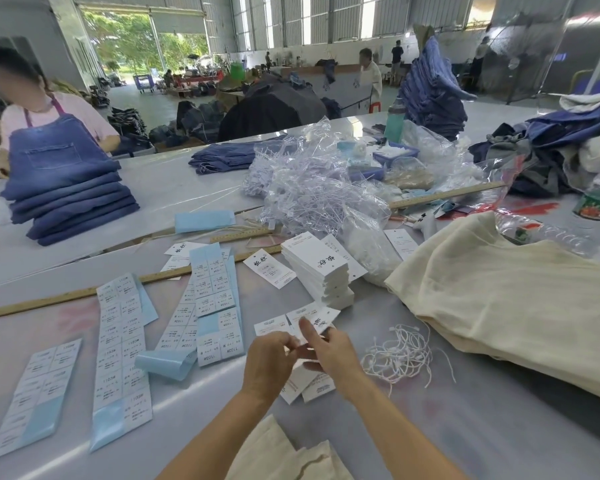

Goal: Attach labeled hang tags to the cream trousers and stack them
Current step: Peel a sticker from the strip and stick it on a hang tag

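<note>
Tag stack (321, 271) — table (465, 427)

A stack of folded blue jeans (71, 199) is sitting on the surface (174, 188) at the far left, and a person in a denim apron (54, 148) is standing just behind it. A long wooden ruler (118, 284) is lying across the near surface. A teal bottle (394, 121) is standing upright beyond a heap of clear plastic bags (312, 188). Dark crumpled garments (561, 147) are piling up at the far right.
</note>
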Demonstrator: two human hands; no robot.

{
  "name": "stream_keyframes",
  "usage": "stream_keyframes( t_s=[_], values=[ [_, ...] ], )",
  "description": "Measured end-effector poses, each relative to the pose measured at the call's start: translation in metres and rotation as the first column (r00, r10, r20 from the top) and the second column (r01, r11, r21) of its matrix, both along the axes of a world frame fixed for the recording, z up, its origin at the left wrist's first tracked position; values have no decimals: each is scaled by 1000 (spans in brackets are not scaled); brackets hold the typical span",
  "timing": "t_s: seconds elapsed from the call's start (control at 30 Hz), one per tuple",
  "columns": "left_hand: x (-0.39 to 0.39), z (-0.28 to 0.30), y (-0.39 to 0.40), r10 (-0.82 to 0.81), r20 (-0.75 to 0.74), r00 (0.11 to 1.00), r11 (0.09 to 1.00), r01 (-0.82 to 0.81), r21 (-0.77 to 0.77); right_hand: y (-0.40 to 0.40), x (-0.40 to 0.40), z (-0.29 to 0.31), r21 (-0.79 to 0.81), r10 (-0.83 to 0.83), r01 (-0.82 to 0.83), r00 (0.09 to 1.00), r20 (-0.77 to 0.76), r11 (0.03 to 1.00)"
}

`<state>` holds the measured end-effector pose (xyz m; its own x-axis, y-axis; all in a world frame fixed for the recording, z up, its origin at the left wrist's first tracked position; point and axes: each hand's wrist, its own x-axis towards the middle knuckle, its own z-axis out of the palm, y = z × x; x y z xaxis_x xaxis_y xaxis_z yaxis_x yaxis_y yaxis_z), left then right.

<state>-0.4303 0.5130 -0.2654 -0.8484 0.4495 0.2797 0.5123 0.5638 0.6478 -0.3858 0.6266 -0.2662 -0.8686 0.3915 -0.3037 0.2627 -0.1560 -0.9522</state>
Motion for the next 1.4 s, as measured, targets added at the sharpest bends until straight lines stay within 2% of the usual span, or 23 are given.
stream_keyframes(
  t_s=[0.1,0.17,0.23,0.3,0.33,0.47,0.53,0.57,0.6,0.63,0.67,0.7,0.8,0.93,1.07,1.1,1.17,1.27,1.33,1.4],
  values=[
    [9,0,-8,-175,53,983,983,172,56,-4,-5,-2,72,-214,214,977,-1,974],
    [12,3,-12,-101,77,992,983,87,162,-2,-1,1,81,-220,221,975,-24,972],
    [11,12,-16,17,249,968,967,-79,243,-3,7,4,57,-126,129,990,-58,990],
    [9,20,-19,-40,505,862,938,-142,317,-9,15,5,56,-11,15,997,-77,998],
    [9,21,-22,-85,580,810,925,-153,349,-14,19,3,56,43,-39,996,-82,998],
    [10,21,-36,-6,659,752,888,-299,350,-25,29,3,83,230,-225,972,-55,971],
    [9,22,-45,46,689,723,857,-382,344,-13,34,4,175,273,-266,962,-13,948],
    [8,23,-50,65,706,705,841,-420,341,-2,37,2,306,255,-249,967,20,919],
    [7,25,-56,77,721,689,825,-450,342,14,42,0,489,226,-234,971,76,840],
    [7,26,-61,85,733,675,814,-471,339,32,47,-1,651,196,-244,970,147,719],
    [7,27,-66,89,744,662,804,-489,338,49,54,-4,742,169,-278,961,221,611],
    [7,28,-70,91,755,649,795,-504,337,64,60,-8,770,169,-336,941,291,543],
    [13,28,-72,67,783,618,778,-523,347,78,72,-17,758,218,-490,871,440,430],
    [27,29,-67,26,789,614,773,-513,374,72,70,-25,797,244,-478,877,414,368],
    [40,35,-67,-2,769,639,785,-475,397,58,68,-26,838,287,-523,836,467,158],
    [43,37,-68,-3,763,646,794,-462,395,54,70,-25,840,286,-525,833,474,135],
    [49,41,-71,-17,750,661,821,-419,388,48,73,-22,853,277,-487,860,430,187],
    [57,43,-77,-27,726,687,845,-372,384,37,84,-15,810,316,-426,896,313,404],
    [62,43,-81,-33,722,691,844,-368,390,24,95,-9,747,397,-468,870,293,473],
    [65,42,-86,-52,736,675,848,-360,390,12,104,-4,717,421,-437,881,217,543]
  ],
)
